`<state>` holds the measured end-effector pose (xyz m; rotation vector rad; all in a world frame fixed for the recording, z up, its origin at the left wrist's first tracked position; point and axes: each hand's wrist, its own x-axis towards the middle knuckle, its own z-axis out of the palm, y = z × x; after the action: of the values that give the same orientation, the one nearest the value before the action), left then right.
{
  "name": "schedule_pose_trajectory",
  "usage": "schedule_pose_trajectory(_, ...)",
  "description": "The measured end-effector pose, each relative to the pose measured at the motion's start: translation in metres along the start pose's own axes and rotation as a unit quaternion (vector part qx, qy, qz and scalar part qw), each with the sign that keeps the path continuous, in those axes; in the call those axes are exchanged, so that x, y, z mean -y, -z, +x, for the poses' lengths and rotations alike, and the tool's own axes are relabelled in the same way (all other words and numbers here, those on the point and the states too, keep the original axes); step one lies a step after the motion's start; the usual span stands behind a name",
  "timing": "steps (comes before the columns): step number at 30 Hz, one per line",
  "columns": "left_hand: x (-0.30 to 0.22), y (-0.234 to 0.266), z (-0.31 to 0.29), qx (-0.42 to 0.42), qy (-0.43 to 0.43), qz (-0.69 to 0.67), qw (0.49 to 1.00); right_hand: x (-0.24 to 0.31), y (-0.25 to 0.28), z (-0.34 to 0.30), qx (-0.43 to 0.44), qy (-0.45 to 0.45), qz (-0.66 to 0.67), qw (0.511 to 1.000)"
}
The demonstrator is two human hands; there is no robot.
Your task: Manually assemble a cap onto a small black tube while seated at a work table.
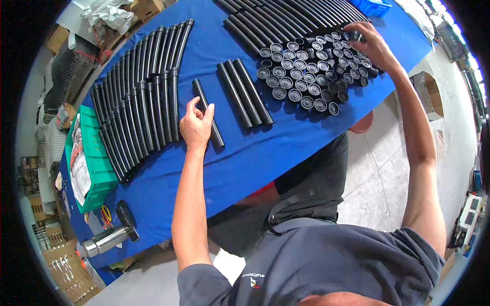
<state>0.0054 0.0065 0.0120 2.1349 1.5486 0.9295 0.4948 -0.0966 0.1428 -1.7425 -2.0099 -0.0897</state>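
Observation:
A single short black tube (216, 133) lies on the blue cloth, with my left hand (195, 126) over its middle. The thumb and forefinger are at either side of the tube, closed loosely on it; the other fingers are curled in. At the far right, my right hand (374, 47) is above a crowd of round black end caps (298, 76). Between its thumb and fingers it pinches one black cap (356, 36), partly hidden by the fingers. Three black tubes (245, 94) lie side by side between my left hand and the caps.
Rows of capped black tubes (138, 107) fill the table's left side; plain tubes (286, 20) lie at the back. A green crate (99, 158), a metal flask (109, 238) and scissors (106, 214) are at the left. A blue bin (372, 7) stands far right.

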Motion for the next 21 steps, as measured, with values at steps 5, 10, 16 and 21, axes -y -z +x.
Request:
schedule_pose_trajectory(5, 0.009, -0.005, 0.001, -0.007, -0.013, 0.001, 1.000, 0.159, -0.030, -0.057, 0.117, 0.065, 0.116, 0.984)
schedule_pose_trajectory(10, 0.005, -0.007, 0.003, -0.020, -0.040, -0.005, 0.999, 0.206, -0.092, -0.084, 0.194, 0.028, 0.122, 0.973)
schedule_pose_trajectory(16, 0.003, -0.004, 0.002, -0.017, -0.038, -0.013, 0.999, 0.222, -0.121, -0.076, 0.129, 0.003, 0.055, 0.990)
schedule_pose_trajectory(21, 0.011, -0.005, -0.001, -0.016, -0.030, -0.022, 0.999, 0.227, -0.127, -0.072, 0.144, -0.032, 0.049, 0.988)
